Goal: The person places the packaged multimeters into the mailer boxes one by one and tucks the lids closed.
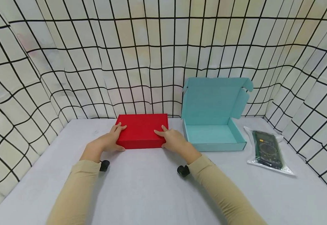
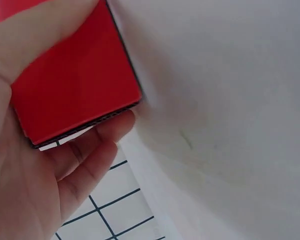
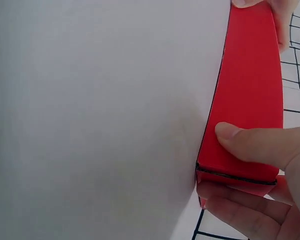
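A closed red cardboard box [image 1: 142, 129] lies flat on the white table, near its back edge. My left hand [image 1: 108, 139] grips the box's left end; in the left wrist view its thumb [image 2: 45, 30] lies along the front face and fingers curl round the corner. At the right end my right hand [image 1: 174, 140] holds the box too. The right wrist view has that thumb [image 3: 250, 145] on the red front face [image 3: 250, 75], with the other fingers round the side. Part of each hand's grip is hidden behind the box.
Right of the red box stands an open light-blue cardboard box [image 1: 214, 134], lid raised. Farther right lies a dark multimeter-like device [image 1: 267, 149] in a clear plastic bag. White cloth walls with a black grid [image 1: 163, 48] enclose the table [image 1: 146, 193].
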A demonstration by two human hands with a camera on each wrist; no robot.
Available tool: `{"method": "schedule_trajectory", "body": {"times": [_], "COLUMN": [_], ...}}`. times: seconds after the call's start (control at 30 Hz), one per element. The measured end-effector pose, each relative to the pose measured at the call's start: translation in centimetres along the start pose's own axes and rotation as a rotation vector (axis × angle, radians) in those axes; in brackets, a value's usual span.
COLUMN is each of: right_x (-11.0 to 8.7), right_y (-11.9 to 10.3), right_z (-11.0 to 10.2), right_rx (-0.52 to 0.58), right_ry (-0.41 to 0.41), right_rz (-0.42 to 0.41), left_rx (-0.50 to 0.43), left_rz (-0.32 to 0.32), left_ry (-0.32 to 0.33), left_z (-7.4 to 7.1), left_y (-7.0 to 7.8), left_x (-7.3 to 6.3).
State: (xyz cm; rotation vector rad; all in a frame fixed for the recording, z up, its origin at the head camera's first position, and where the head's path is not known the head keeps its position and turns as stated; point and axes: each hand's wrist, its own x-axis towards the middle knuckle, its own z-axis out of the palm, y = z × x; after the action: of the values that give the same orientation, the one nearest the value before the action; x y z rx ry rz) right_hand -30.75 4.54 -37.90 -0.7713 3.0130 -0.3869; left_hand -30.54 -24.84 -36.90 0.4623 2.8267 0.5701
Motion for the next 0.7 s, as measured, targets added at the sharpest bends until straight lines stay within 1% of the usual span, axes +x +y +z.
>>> {"method": "schedule_trajectory", "body": {"times": [0.2,0.33,0.43,0.53,0.63,0.7], "right_x": [0.1,-0.3,-0.8,-1.3,-2.0,-2.5], "right_y": [-0.1,0.1,0.6,1.1,1.8,2.3], "right_z": [-0.7,-1.1,-1.3,-1.7,-2.5,-3.1], "right_rx": [-0.018,-0.003,0.042,0.105,0.152,0.17], "right_ry": [-0.04,-0.077,-0.095,-0.093,-0.082,-0.072], "right_rz": [-0.037,-0.044,-0.04,-0.051,-0.082,-0.098], "left_rx": [-0.035,-0.046,-0.018,0.031,0.069,0.079], "left_rz": [-0.049,-0.088,-0.106,-0.115,-0.12,-0.112], "left_ry": [-0.026,-0.064,-0.076,-0.071,-0.061,-0.052], "left_z": [-0.7,-1.4,-1.9,-2.3,-2.3,-2.2], "left_y": [0.0,0.8,1.5,1.9,2.1,2.3], "left_x": [0.1,0.1,0.2,0.1,0.1,0.1]}}
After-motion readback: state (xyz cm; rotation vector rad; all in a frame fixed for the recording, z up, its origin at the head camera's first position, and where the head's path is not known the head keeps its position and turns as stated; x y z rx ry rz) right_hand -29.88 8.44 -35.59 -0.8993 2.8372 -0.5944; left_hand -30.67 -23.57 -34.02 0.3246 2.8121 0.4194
